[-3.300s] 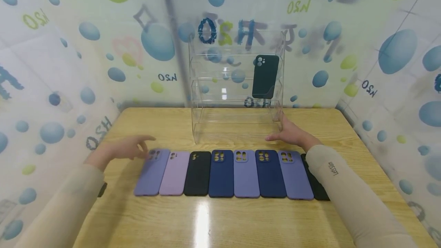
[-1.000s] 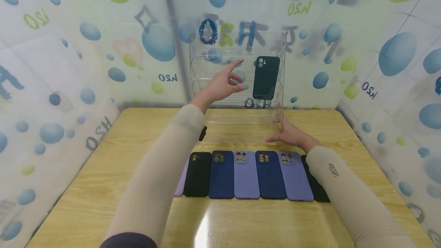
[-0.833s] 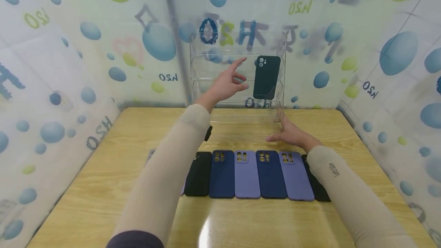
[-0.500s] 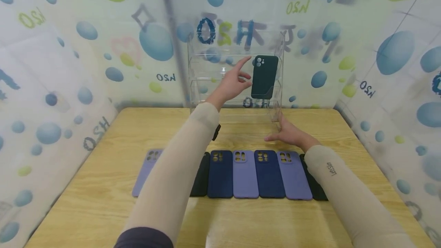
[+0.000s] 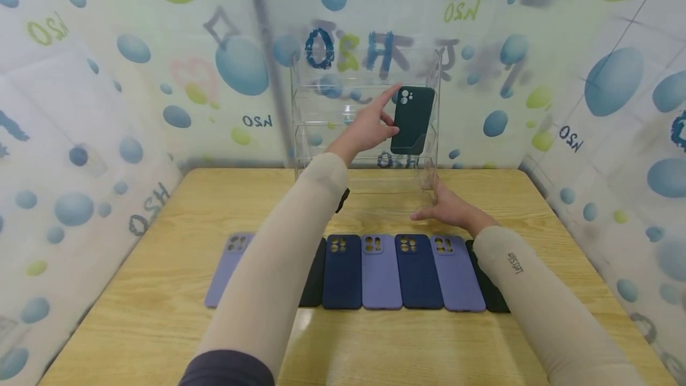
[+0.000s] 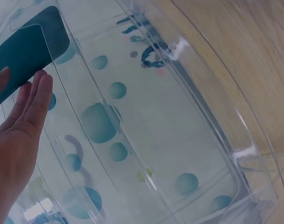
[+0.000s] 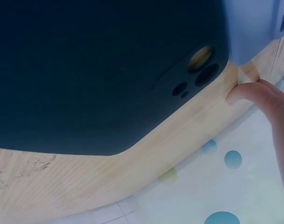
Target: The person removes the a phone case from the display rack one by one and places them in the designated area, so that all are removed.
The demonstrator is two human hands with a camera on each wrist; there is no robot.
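Up on the right side of the clear acrylic rack (image 5: 321,136) stands a dark green phone case (image 5: 411,119), upright and leaning back, camera cutout at the top. We see the left hand (image 5: 370,125) raised to its left edge, the fingers (image 6: 37,95) straight and loosely together, the tips at or just beside the case; whether they actually touch it we cannot tell, and nothing is pinched. Lower down, the right hand (image 5: 452,208) rests with relaxed, extended fingers against the rack's lower right corner, on the wooden desk (image 5: 161,326). Nearer us, a row of phone cases (image 5: 383,270) lies flat side by side across the desk: lilac, navy, black and purple ones, partly crossed by the left forearm. From the right wrist view we see a dark case (image 7: 95,70) close up, with a lilac one (image 7: 256,23) beside it. Bubble-printed sheeting (image 5: 107,76) surrounds the desk on three sides.
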